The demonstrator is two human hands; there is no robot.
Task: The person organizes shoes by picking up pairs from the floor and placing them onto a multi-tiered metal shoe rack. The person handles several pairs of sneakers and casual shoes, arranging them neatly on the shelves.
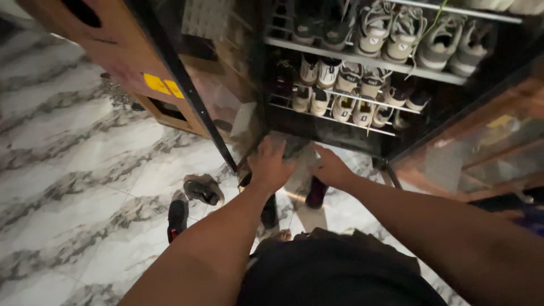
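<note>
At the foot of the open shoe cabinet, a grey shoe sits between your two hands, low over the marble floor and just before the bottom shelf. Your left hand wraps its near side, fingers curled over the top; your right hand cups the other end. Both are grasping it, though blur hides the fingertips. Keep it level and the toe square to the shelf, clear of the glass door edge at left. Pale sneakers fill the wire racks above. Dark loose shoes lie near your feet, so mind your footing.
</note>
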